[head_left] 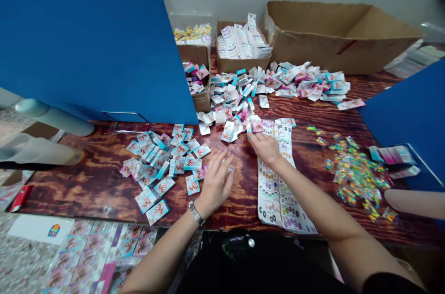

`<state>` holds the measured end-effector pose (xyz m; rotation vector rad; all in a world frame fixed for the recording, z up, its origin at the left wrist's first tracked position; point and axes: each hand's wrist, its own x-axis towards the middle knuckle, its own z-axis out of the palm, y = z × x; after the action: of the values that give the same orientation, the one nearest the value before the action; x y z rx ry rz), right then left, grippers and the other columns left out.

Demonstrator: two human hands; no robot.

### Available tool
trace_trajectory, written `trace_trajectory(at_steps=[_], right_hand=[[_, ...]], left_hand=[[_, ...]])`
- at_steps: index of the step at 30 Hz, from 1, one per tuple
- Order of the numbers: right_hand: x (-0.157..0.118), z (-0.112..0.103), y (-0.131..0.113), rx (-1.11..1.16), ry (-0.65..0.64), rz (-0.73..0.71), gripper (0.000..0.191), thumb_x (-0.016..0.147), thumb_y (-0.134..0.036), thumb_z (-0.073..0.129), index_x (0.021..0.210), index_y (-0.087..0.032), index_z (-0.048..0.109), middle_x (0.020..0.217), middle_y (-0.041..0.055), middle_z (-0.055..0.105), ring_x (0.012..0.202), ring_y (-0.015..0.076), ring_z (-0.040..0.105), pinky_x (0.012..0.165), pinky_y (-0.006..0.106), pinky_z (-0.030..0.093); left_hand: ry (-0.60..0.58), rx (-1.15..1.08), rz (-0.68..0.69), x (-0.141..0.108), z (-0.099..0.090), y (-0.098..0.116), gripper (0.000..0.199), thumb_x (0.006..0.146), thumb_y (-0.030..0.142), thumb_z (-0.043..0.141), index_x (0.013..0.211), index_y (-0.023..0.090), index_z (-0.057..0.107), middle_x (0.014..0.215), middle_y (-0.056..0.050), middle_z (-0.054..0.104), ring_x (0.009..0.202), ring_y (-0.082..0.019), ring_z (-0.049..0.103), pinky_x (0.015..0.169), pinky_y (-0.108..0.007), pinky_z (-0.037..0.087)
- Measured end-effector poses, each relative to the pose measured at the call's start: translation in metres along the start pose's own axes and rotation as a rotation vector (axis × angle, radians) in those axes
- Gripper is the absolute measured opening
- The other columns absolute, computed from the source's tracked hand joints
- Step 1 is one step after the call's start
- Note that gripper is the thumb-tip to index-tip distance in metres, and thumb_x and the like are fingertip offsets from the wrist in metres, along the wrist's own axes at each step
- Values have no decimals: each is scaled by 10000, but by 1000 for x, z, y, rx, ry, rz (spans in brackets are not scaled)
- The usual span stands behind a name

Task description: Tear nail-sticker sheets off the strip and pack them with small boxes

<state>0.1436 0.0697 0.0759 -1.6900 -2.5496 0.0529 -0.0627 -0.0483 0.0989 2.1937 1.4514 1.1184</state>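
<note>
My left hand, with a metal watch at the wrist, hovers low over the wooden table, fingers spread beside a pile of small printed boxes. Something small and shiny shows by its fingertips, too small to name. My right hand reaches over the top of the printed sticker sheets, its fingertips at a small box on the near edge of the heap of open boxes. Whether it grips that box I cannot make out. Small colourful packets lie to the right.
Cardboard boxes stand at the back: a large one, one holding sticker strips and one with small boxes. Blue panels flank the table. Bottles stand at far left; a red object lies nearby.
</note>
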Motion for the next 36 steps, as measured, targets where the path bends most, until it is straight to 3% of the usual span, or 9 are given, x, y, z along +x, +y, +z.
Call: trace_trajectory(at_steps=[3,7,10,14,19,25,28,32,36], right_hand=[[-23,-13,-4,441,96,2,349,968,-385,426,1227,-232,604,1053,84,690,919,211,639,803,312,482],[-58,-30,-17,932,102,33,331,905,-425,554,1178,-255,634,979,33,708,821,188,652,756,317,505],[-74,-40,-28,1016,72,52,306,876,-413,603,1134,-260,659,901,24,692,767,170,623,742,319,492],[-83,-44,-34,1326,37,140,318,835,-420,653,1101,-245,632,803,1,618,709,142,569,656,283,476],[-91,-45,-32,1501,-9,147,287,792,-417,703,982,-233,591,811,-3,576,728,133,547,674,275,476],[-110,-38,-38,1426,79,121,216,863,-407,620,986,-241,556,828,-4,584,747,135,562,688,273,470],[-122,-34,-25,1238,33,38,211,915,-393,543,1067,-246,555,831,-1,620,738,142,592,691,279,482],[-130,-22,36,749,27,-37,347,928,-382,505,1241,-240,551,1145,78,658,964,215,636,883,388,494],[-124,3,106,327,42,-28,510,921,-342,496,1387,-138,462,1409,163,500,1301,293,462,1074,466,380]], left_hand=[[-91,-71,-30,12,7,1,601,909,163,504,1466,235,290,1454,-157,415,1359,-261,405,1092,-486,408],[-241,-5,127,30,13,-5,757,882,148,522,1521,200,120,1577,-184,172,1471,-338,123,1140,-585,283],[-278,-42,256,36,18,-10,734,873,84,468,1516,191,131,1512,-172,340,1450,-297,229,1137,-546,328],[-213,-120,285,33,23,-6,648,882,119,487,1476,212,246,1391,-150,502,1330,-263,453,1067,-512,445],[-182,-87,345,25,21,11,589,897,115,460,1456,190,290,1369,-160,518,1345,-269,435,1061,-519,455],[-184,70,380,18,22,26,506,914,89,411,1414,124,342,1319,-180,537,1320,-262,452,1067,-477,455],[-299,267,361,13,22,34,428,939,119,409,1367,112,407,1291,-192,552,1285,-289,479,1021,-476,481],[-482,475,419,4,26,42,353,927,98,440,1269,126,522,1270,-204,568,1313,-345,445,985,-517,476],[-582,524,519,-6,35,39,340,910,86,476,1223,174,575,1374,-176,513,1394,-349,341,1075,-597,351]])
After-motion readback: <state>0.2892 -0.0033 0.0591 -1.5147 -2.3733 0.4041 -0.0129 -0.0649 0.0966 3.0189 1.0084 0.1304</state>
